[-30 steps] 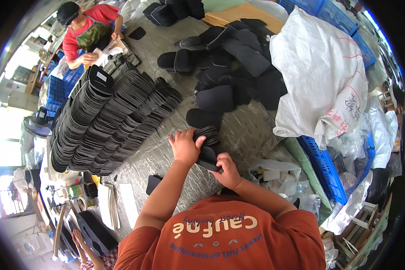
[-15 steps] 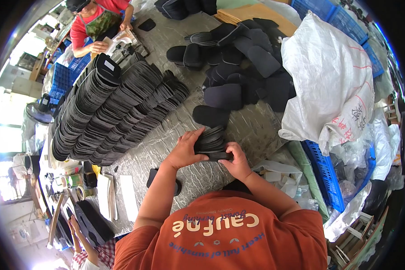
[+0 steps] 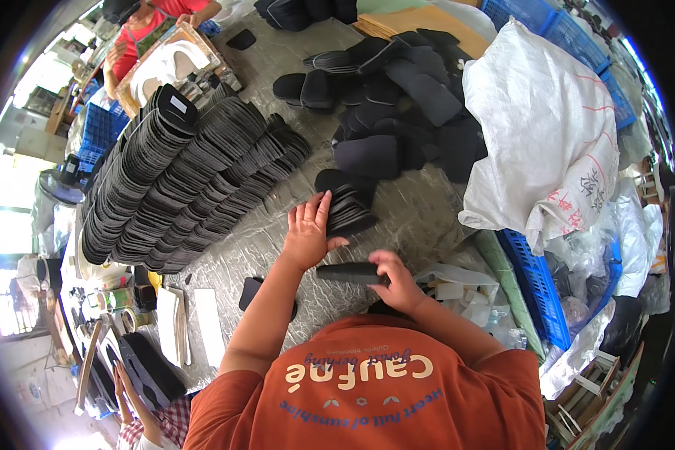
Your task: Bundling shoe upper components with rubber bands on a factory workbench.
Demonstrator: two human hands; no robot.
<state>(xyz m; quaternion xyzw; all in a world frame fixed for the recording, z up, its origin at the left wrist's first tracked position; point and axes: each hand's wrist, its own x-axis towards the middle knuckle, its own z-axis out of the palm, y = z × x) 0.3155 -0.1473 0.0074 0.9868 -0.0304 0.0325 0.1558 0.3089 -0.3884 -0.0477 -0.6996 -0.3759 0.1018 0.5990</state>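
Several thin black insoles lie in a small fanned stack (image 3: 351,214) on the table in front of me. My left hand (image 3: 307,229) is at the stack's left side, fingers spread, its fingertips touching or very close to it. Nearer my body, my right hand (image 3: 397,281) grips one end of a black insole (image 3: 348,273), held edge-on above the table; whether it is one or a few together I cannot tell. A single black insole (image 3: 334,180) shows just behind the stack. Part of another dark insole (image 3: 250,291) lies beyond my left forearm.
Long rows of stacked black insoles (image 3: 191,176) fill the table's left. A loose heap of dark insoles (image 3: 397,120) lies at the back. At the right are a white woven sack (image 3: 540,120) and a blue crate (image 3: 536,289). A co-worker (image 3: 154,26) handles a framed board (image 3: 169,64) at far left.
My right hand has drawn an insole off the stack toward my body. My left hand has opened and moved slightly away from me with the stack. The co-worker has raised a framed board.
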